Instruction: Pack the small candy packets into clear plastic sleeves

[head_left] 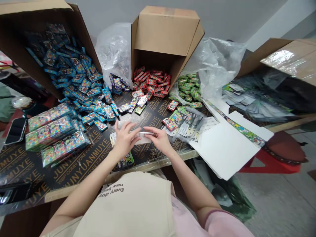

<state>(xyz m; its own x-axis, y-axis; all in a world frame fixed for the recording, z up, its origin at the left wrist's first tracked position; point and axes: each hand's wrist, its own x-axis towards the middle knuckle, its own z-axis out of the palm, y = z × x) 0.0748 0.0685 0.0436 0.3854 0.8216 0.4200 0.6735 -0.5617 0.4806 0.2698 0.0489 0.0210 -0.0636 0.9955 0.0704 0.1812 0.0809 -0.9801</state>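
Note:
Over the table's front part, my left hand and my right hand face each other. Between them is a narrow folded white card, pinched at its right end by my right thumb and fingers. The fingertips of my left hand close on its left end. Clear plastic lies just behind my left hand, partly hidden by it. Beneath my hands a green-and-black printed packet rests at the table edge. Four small boxes in mixed colours lie beyond my hands.
Blue boxes spill from a carton at left; red boxes sit in the middle carton, with green boxes beside it. Wrapped stacks stand left. Printed plastic bags and white card sheets lie right, the sheets overhanging the edge.

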